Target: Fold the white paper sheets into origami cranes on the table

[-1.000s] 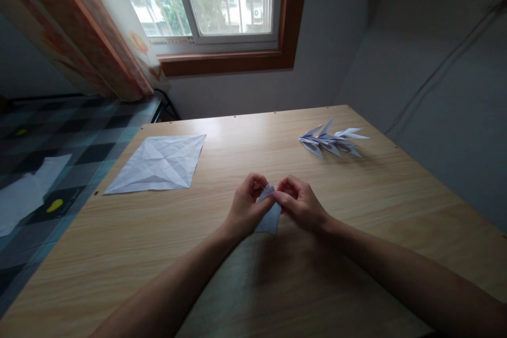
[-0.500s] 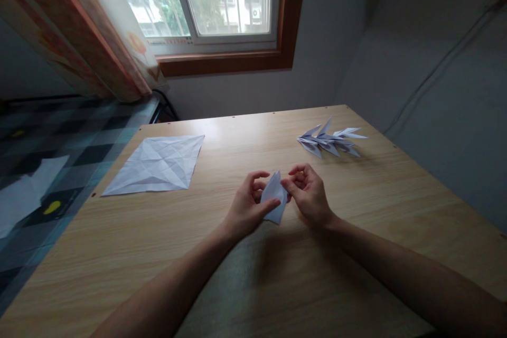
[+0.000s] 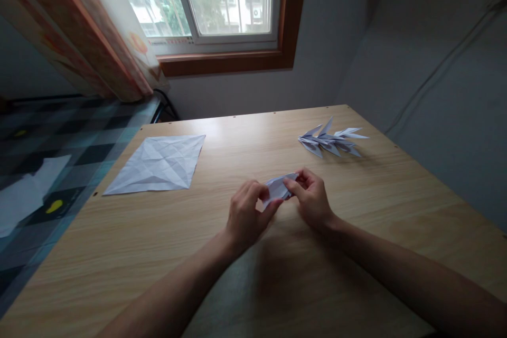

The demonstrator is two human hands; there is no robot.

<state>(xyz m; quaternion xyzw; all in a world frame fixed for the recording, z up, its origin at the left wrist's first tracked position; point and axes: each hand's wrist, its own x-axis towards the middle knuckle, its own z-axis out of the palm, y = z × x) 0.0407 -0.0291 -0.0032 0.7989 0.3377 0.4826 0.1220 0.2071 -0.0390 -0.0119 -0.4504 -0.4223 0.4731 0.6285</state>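
Observation:
A small folded white paper (image 3: 276,188) is held above the table between both hands, its long side tilted up to the right. My left hand (image 3: 247,214) grips its left end, thumb at the lower edge and bent fingers at the upper. At the other end, my right hand (image 3: 312,196) pinches the paper with the thumb on its face; the fingers behind are partly hidden. Beyond the right hand lies a row of pointed folded paper pieces (image 3: 330,141), nested together. A creased square sheet of white paper (image 3: 158,165) lies flat on the left.
The wooden table (image 3: 158,253) runs back to the wall beneath the window. Along its left side is a checked cloth surface (image 3: 95,127) with loose white paper (image 3: 24,195) on it. A curtain (image 3: 91,26) hangs at the upper left.
The folded paper has turned from nearly upright to lying sideways, pointing right. My left hand has rotated and shifted its grip to the left end; my right hand now holds the right end.

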